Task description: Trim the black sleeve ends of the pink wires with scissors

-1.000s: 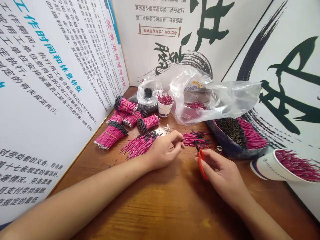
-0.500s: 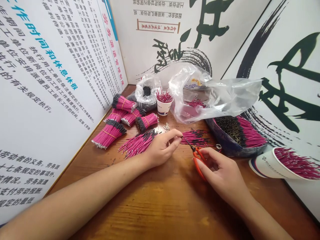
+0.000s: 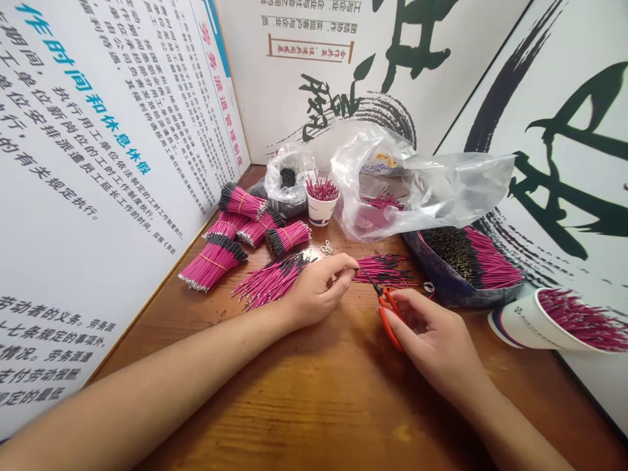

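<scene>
Fingers curled around the orange handles, the right hand (image 3: pixel 440 328) holds a pair of snips (image 3: pixel 386 297), its thin dark tip now raised toward the left hand (image 3: pixel 318 296). The left thumb and forefinger meet just beside that tip, and the shift has brought tool and fingertips close together; they may pinch a wire's dark end, though it is too small to be sure. Loose wires (image 3: pixel 269 282), slim, magenta and black-tipped with bright ends, fan out on the table (image 3: pixel 318 399) beside the left hand, and a second pile (image 3: pixel 381 269) lies just beyond the snips. Farther out, banded bundles (image 3: pixel 212 263) are heaped at left, near an upright cup (image 3: pixel 321 210) of magenta pieces. At right, a dark tray (image 3: pixel 434 282) holds more wires in dense rows beside a tilted cup (image 3: pixel 527 319), below a crumpled clear bag (image 3: pixel 441 193).
</scene>
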The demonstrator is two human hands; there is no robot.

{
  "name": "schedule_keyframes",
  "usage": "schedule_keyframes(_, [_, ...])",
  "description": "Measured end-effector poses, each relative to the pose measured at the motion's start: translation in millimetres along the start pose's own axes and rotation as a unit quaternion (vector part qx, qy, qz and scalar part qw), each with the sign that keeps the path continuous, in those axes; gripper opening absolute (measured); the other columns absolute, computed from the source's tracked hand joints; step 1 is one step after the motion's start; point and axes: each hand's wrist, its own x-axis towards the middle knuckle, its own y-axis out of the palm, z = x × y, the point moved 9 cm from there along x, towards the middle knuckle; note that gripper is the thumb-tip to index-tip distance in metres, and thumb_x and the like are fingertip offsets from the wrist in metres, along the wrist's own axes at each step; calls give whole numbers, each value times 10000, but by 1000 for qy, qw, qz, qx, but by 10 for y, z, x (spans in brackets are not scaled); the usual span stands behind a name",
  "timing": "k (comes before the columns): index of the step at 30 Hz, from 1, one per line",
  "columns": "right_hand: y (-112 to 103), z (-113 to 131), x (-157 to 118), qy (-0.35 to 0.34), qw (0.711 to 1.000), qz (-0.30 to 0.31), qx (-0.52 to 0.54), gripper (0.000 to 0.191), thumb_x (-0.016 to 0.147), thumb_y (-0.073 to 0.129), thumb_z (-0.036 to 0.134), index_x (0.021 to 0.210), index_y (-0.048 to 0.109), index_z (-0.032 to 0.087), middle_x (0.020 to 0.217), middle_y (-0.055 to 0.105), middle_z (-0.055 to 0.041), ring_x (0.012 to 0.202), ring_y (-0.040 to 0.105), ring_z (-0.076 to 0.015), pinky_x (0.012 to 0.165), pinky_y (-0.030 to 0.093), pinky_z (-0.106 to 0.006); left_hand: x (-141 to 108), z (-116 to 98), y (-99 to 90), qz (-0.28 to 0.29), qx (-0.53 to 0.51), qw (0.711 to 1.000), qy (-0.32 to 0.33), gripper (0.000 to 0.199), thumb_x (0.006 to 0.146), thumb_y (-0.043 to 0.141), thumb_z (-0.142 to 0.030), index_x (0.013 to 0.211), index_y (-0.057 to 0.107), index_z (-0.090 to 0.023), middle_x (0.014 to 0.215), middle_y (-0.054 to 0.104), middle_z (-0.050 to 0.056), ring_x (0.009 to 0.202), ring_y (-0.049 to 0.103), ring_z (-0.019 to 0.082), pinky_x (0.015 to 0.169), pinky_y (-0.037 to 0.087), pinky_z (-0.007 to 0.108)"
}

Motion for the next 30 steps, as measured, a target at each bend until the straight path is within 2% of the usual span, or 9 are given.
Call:
schedule_keyframes(5, [50,-15,-10,5,1000,23,14,216,913,556,405,918,646,209,734,670,-16,611,596,-159,550,454,-239,-3,-8,9,6,-5,1000,1,157,962,414,-265,935,542,-177,684,513,-31,617,481,103,606,404,224])
schedule_keyframes(11, [153,5,-30,2,997,71,20,226,963,482,402,896,595,218,628,554,33,547,508,-133,525,390,-232,-9,15,46,21,-28,999,-4,152,968,411,-275,946,526,-178,701,530,-26,629,504,105,613,415,225])
schedule_keyframes(17, [209,-40,-41,26,994,86,65,234,978,458,413,924,575,218,734,614,11,616,546,-140,569,411,-231,-9,-7,38,16,-21,1000,-3,159,970,398,-257,911,520,-174,696,521,-27,628,500,104,624,415,231])
schedule_keyframes(30, [214,-34,-45,26,992,96,74,201,958,483,387,955,584,213,747,624,7,625,554,-143,569,424,-231,-6,-4,31,12,4,1000,15,169,972,392,-219,896,537,-174,709,514,-25,634,483,101,624,405,226])
